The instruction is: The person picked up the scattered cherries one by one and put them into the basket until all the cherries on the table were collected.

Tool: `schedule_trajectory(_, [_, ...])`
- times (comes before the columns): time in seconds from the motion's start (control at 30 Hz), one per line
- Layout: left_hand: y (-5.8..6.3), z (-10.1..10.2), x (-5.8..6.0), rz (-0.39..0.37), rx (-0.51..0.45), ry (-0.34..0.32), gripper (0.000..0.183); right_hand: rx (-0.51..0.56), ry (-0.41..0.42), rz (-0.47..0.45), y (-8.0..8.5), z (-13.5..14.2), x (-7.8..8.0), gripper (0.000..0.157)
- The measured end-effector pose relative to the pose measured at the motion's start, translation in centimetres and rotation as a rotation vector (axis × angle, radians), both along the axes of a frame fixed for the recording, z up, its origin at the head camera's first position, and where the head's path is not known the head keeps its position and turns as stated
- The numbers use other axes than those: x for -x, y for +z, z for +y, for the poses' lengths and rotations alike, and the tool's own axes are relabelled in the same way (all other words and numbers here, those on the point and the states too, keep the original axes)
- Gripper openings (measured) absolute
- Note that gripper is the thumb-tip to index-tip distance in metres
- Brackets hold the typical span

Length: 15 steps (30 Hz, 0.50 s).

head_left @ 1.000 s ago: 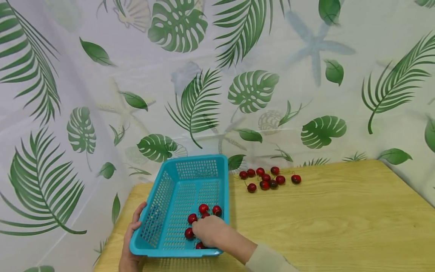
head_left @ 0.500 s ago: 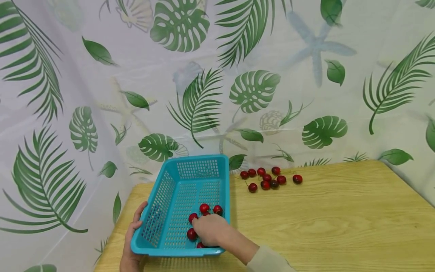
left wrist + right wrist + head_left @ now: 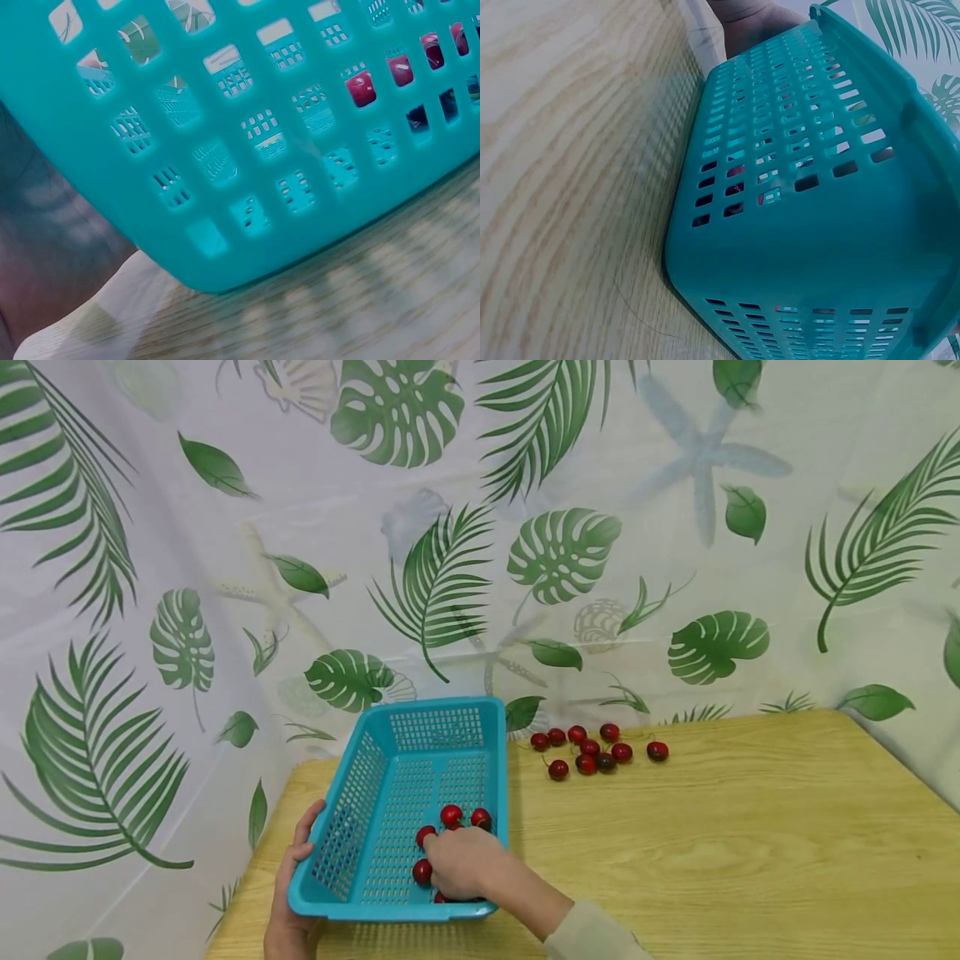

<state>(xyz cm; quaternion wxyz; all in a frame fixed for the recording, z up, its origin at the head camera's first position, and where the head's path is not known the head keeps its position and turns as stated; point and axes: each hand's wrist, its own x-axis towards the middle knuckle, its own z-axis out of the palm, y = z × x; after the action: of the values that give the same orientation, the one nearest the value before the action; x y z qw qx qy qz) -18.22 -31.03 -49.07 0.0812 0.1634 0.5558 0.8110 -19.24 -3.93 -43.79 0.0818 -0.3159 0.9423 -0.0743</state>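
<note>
A blue-green plastic basket (image 3: 495,760) with slotted walls stands on the left part of the table. Several red cherries (image 3: 451,815) lie inside it, at its near right end. My left hand (image 3: 288,885) holds the basket's left side, its fingertips at the rim. Over the near right rim my right hand (image 3: 465,864) reaches down among the cherries. Its fingertips are hidden below the hand, so whether they pinch a cherry cannot be seen. Through the slots in the left wrist view a cherry (image 3: 361,88) shows behind the basket wall (image 3: 225,187).
More cherries (image 3: 590,748), several with stems, lie loose on the wooden table (image 3: 712,852) to the right of the basket, near the back edge. Behind the table hangs a white leaf-patterned cloth (image 3: 637,552).
Both hands stay nearly in place. A cherry beside my right hand has shifted slightly to the right inside the basket. The loose cherries on the table have not moved.
</note>
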Motion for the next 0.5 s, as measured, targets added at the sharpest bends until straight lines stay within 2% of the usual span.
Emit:
schedule_trajectory(0.17, [0.10,0.04,0.09,0.033,-0.032,-0.039,0.062,0.025,-0.001,0.016,0.08,0.09,-0.04,0.014])
schedule_trajectory(0.3, [0.12,0.08,0.09,0.040,-0.028,-0.039,0.062,0.037,0.006,0.036,0.08,0.09,0.04,0.012])
schedule_trajectory(0.37, [0.13,0.09,0.06,0.030,-0.007,-0.019,0.061,0.036,0.014,0.036,0.06,0.08,0.11,0.010])
schedule_trajectory(0.5, [0.19,0.13,-0.04,-0.040,0.025,0.041,0.058,0.033,0.027,0.031,0.08,0.09,0.11,0.005])
